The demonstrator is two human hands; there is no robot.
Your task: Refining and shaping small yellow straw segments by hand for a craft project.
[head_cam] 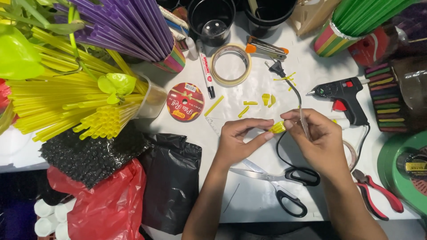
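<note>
Left hand and right hand meet above white table, fingertips of both pinching short yellow straw piece between them; right hand also grips thin wire upright. Scissors lie open just below hands. Cut yellow straw bits scattered beyond. Black glue gun right, red-handled pliers near right forearm, masking tape roll and yellow straw bundle farther left

Bare table lay open near the front edge. Scissors blocked the space under both hands; the glue gun and pliers crowded the right, apparently leaving little clearance.
</note>
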